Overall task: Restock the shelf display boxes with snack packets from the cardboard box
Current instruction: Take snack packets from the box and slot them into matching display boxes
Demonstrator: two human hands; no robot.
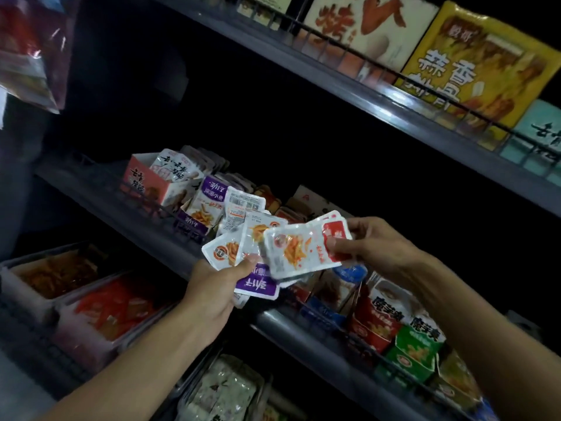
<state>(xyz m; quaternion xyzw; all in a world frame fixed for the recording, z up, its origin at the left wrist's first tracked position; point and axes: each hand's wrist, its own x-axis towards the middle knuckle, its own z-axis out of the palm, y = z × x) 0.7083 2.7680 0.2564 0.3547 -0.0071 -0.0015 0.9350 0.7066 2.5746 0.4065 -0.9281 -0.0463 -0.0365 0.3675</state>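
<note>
My left hand (217,291) grips a fanned bunch of small snack packets (243,235), white with purple ends, held in front of the middle shelf. My right hand (368,241) pinches the red end of a stack of white-and-red packets (299,249) that overlaps the bunch. Behind them on the shelf stands a purple display box (194,221) holding the same purple packets, with a pink display box (148,185) of white packets to its left. The cardboard box is out of view.
The dark shelf edge (170,247) has a low wire rail. Above, an upper shelf carries large yellow (473,71) and white snack bags. Below sit trays of red and orange packets (112,308) at left and red and green display boxes (406,338) at right.
</note>
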